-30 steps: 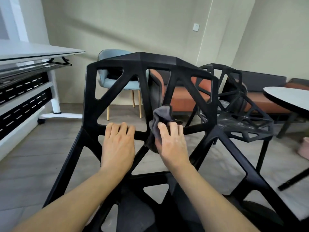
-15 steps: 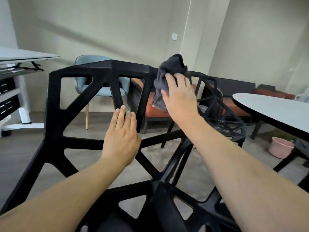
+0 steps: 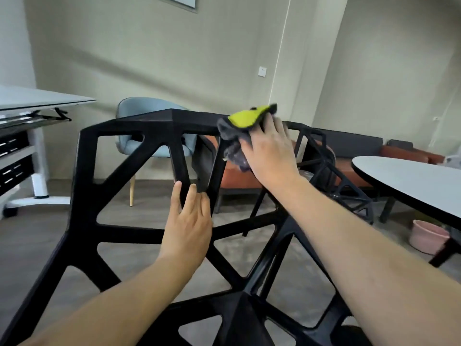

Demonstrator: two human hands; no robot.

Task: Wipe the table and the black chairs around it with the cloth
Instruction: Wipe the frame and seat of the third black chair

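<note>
The right hand (image 3: 270, 151) hides its palm-side fingers and part of the cloth (image 3: 238, 136).

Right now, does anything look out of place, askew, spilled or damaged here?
Nothing stands out. The right hand presses the cloth on the top rail of the near black chair, and the left hand rests flat on a strut. The second black chair stands upright beside the table.

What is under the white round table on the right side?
Under the white round table, a pink plastic basin stands on the floor beside a black table leg. The tabletop covers the rest.
</note>
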